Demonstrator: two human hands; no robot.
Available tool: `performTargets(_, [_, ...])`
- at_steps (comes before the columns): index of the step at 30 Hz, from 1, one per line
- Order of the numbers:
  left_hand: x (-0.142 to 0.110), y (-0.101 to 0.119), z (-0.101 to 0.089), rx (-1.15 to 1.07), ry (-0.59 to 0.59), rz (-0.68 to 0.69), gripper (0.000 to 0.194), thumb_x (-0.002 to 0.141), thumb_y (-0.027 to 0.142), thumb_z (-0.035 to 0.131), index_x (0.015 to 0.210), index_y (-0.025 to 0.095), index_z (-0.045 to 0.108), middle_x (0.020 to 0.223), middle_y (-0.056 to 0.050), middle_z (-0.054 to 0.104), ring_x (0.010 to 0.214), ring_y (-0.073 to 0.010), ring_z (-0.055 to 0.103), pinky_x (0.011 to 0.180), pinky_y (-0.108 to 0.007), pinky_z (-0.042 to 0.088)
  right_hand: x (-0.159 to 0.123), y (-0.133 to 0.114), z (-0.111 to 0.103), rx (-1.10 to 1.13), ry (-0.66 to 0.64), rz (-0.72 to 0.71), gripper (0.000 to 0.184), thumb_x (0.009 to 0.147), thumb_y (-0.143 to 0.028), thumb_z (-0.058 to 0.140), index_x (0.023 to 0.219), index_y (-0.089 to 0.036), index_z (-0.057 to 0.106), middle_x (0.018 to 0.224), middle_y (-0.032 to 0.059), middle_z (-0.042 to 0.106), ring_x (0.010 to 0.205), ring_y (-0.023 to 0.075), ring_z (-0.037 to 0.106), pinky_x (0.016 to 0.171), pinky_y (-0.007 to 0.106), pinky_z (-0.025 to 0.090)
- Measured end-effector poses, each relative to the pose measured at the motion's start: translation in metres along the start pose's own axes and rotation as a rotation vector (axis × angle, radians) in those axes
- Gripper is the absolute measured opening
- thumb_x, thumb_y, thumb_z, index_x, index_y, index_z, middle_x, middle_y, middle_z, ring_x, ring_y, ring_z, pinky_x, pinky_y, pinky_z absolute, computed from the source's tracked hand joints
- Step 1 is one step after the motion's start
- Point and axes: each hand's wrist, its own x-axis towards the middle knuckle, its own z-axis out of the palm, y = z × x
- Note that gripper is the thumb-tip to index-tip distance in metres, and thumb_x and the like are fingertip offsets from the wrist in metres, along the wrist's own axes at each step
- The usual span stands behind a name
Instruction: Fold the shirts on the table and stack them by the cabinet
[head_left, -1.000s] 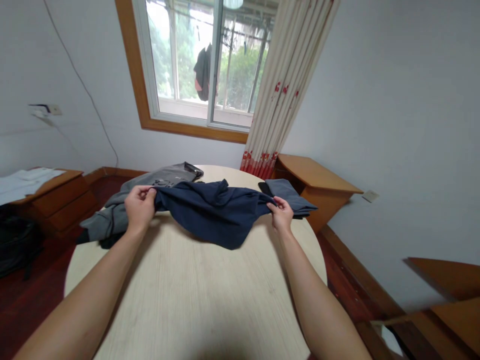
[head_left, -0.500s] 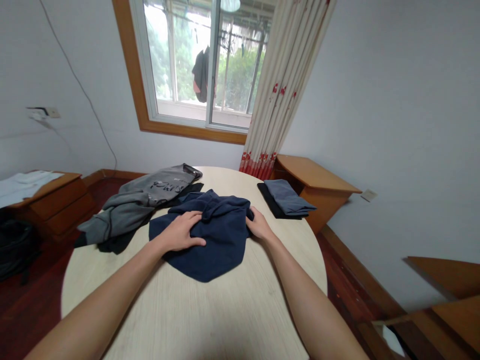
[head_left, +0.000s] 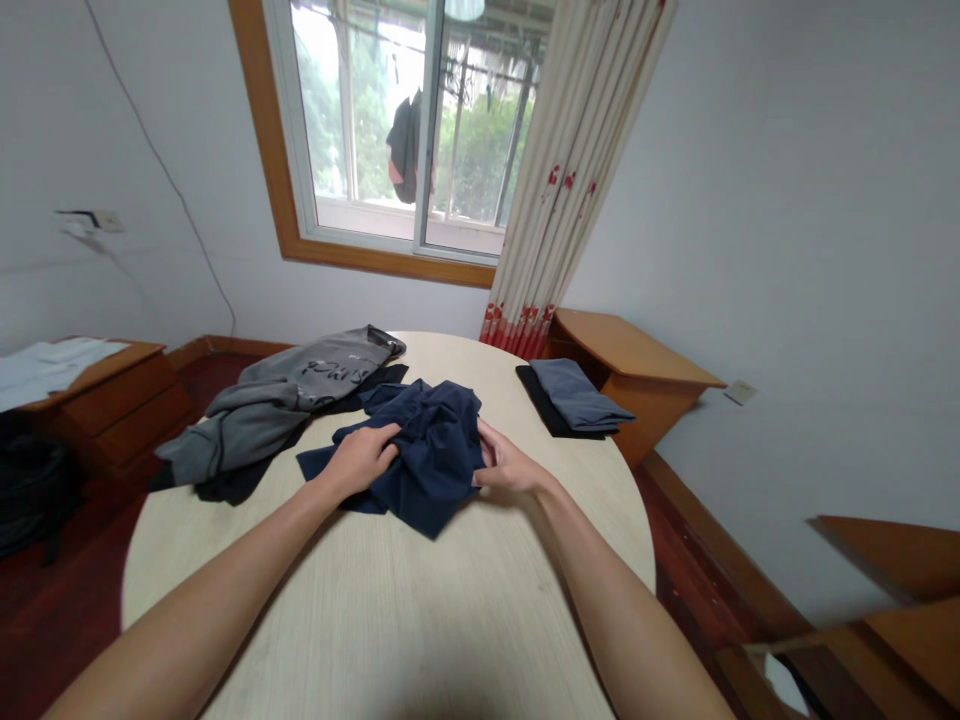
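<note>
A crumpled navy garment [head_left: 439, 450] lies bunched on the round table [head_left: 360, 610]; its folds hide whether it is a shirt or shorts. My left hand [head_left: 364, 458] is closed on its left part, thumb and forefinger pinching the cloth. At the right edge, my right hand [head_left: 506, 462] grips the fabric between thumb and fingers, with the fingertips partly hidden by it. One corner of the cloth points toward me.
A grey garment with dark lettering [head_left: 330, 370] lies loosely over black cloth at the table's left. Folded grey cloth [head_left: 577, 393] rests on folded black cloth [head_left: 547, 405] at the right. Beyond the table stands a wooden desk [head_left: 637, 345] beside the curtain [head_left: 570, 180].
The navy garment was stretched in the air between both hands, then came down onto the table. My hands have moved closer together, and the cloth is now more bunched.
</note>
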Motion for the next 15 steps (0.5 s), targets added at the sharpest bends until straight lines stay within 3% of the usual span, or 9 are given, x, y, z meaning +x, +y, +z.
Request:
performTargets(2, [-0.003,0.004,-0.012,0.007,0.052,-0.046,0.025,0.092,0.035,0.05,0.094,0.024,0.073,0.088,-0.007,0.076,0.085,-0.0259,0.07,0.073,-0.031,0.046,0.004,0.002,-0.008,-0.022,0.14,-0.044,0.084,0.055,-0.024,0.09,0.133,-0.022,0.056,0.13,0.01,0.064,0.114,0.026,0.062,0.096,0.037,0.053])
performTargets(4, [-0.005,0.007,-0.023,-0.007,0.129,-0.086,0.029,0.089,0.046,0.054,0.087,0.024,0.074,0.083,-0.007,0.075,0.081,-0.0263,0.069,0.07,-0.031,0.044,0.007,0.005,-0.021,-0.024,0.388,-0.115,0.081,0.055,-0.029,0.09,0.129,-0.021,0.058,0.127,0.0098,0.066,0.116,0.0271,0.061,0.101,0.04,0.05])
performTargets(7, [-0.006,0.013,-0.032,-0.141,0.242,-0.14,0.035,0.085,0.052,0.057,0.073,0.023,0.071,0.071,-0.005,0.071,0.072,-0.0242,0.065,0.067,-0.03,0.042,0.007,0.007,-0.036,0.058,0.657,-0.175,0.088,0.062,-0.037,0.086,0.14,-0.026,0.047,0.134,0.0101,0.061,0.119,0.0268,0.06,0.102,0.043,0.05])
performTargets(10, [-0.006,0.019,-0.035,-0.576,0.233,-0.244,0.043,0.081,0.057,0.06,0.058,0.02,0.059,0.058,-0.002,0.062,0.061,-0.02,0.059,0.061,-0.029,0.043,0.005,0.006,-0.035,0.113,0.591,-0.195,0.098,0.064,-0.032,0.082,0.149,-0.033,0.034,0.152,0.0101,0.045,0.127,0.0259,0.056,0.105,0.042,0.047])
performTargets(13, [-0.005,0.022,-0.037,-1.194,0.16,-0.395,0.039,0.078,0.057,0.065,0.067,0.019,0.061,0.064,-0.003,0.066,0.062,-0.0199,0.061,0.061,-0.031,0.05,0.004,0.007,-0.024,-0.006,0.475,-0.226,0.104,0.06,-0.024,0.077,0.152,-0.035,0.029,0.161,0.0087,0.029,0.137,0.0275,0.046,0.112,0.045,0.039])
performTargets(15, [-0.003,0.022,-0.039,-1.494,0.157,-0.45,0.032,0.079,0.05,0.066,0.076,0.018,0.064,0.073,-0.005,0.07,0.067,-0.0208,0.065,0.065,-0.033,0.054,0.004,0.008,-0.016,-0.195,0.476,-0.22,0.097,0.062,-0.022,0.073,0.15,-0.034,0.033,0.161,0.0086,0.029,0.139,0.0278,0.043,0.115,0.047,0.034])
